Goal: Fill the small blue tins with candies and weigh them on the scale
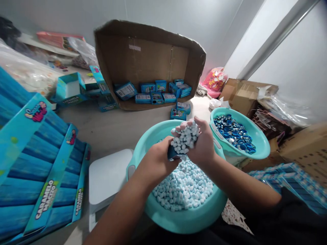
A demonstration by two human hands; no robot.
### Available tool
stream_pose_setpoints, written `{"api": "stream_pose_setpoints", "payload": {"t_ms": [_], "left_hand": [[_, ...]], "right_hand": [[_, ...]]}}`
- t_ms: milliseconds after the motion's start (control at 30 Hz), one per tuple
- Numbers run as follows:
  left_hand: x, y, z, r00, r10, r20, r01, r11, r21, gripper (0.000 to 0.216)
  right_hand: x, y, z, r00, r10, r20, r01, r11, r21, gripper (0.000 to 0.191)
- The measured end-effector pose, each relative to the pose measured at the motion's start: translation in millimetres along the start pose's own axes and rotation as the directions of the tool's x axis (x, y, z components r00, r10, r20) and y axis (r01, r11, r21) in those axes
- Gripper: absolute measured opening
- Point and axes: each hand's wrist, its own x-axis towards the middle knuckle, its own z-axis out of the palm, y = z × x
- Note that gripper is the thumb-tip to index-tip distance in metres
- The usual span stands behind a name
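Note:
Above a turquoise basin (184, 223) of pale blue and white candies (182, 190), my two hands are close together. My left hand (162, 153) grips a small dark blue container (173, 152), mostly covered by the fingers. In my cupped right hand (204, 144) lies a heap of candies (186, 137), held against the container's mouth. How full the container is, I cannot tell. A second turquoise basin (263, 149) at the right holds many small blue and silver tins or lids (233, 132).
A large cardboard box (153, 63) lies open behind, with several small blue boxes (143, 98) inside. Blue display cartons (44, 163) stand at left, beside a white flat-topped device (109, 173). Cardboard boxes (237, 95) and packed blue trays (291, 180) are at right.

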Motion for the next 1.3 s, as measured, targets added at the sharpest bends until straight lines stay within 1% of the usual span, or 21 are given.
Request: {"api": "stream_pose_setpoints", "payload": {"t_ms": [133,233,500,667,767,900,967,1067,1200,1300], "left_hand": [[1.1,-0.6,0.3,0.999,0.031,0.007,-0.031,1.000,0.005,0.032],[1.9,-0.4,0.3,0.999,0.034,0.025,-0.035,0.999,0.013,0.028],[0.5,-0.8,-0.8,1.000,0.023,0.020,-0.022,0.999,-0.026,0.039],[2.0,-1.8,2.7,0.999,0.025,0.031,-0.027,0.996,0.087,0.052],[2.2,-1.9,2.4,0.999,0.035,0.015,-0.037,0.996,0.083,0.049],[2.7,-1.1,1.1,0.998,0.061,0.021,-0.062,0.997,0.036,0.045],[3.5,0.1,1.4,0.999,0.048,0.014,-0.048,0.996,0.071,0.041],[4.4,2.4,1.6,1.000,0.002,-0.002,-0.002,0.994,0.109,0.033],[4.9,4.2,-0.2,1.000,0.008,0.004,-0.008,0.995,0.103,0.032],[4.9,3.6,-2.0,1.000,-0.009,-0.026,0.012,0.995,0.096,0.029]], "right_hand": [[-2.0,-0.2,0.9,0.998,-0.049,0.031,0.049,0.999,0.011,0.023],[-2.6,-0.8,1.7,0.998,-0.059,0.025,0.059,0.998,0.016,0.021],[-2.3,-0.9,2.1,0.991,-0.130,0.033,0.131,0.991,-0.037,0.022],[-5.5,2.0,2.9,0.977,-0.191,0.094,0.199,0.976,-0.088,0.026],[-6.6,1.7,1.7,0.975,-0.196,0.109,0.207,0.973,-0.103,0.026],[-7.5,0.9,-0.4,0.975,-0.196,0.102,0.202,0.978,-0.059,0.023],[-8.6,1.2,-0.3,0.972,-0.195,0.133,0.203,0.978,-0.049,0.023],[-10.0,2.0,0.9,0.956,-0.201,0.216,0.222,0.972,-0.080,0.026],[-9.0,2.2,1.8,0.931,-0.191,0.312,0.247,0.958,-0.148,0.028],[-8.4,0.1,0.6,0.902,-0.178,0.394,0.281,0.935,-0.219,0.031]]}}
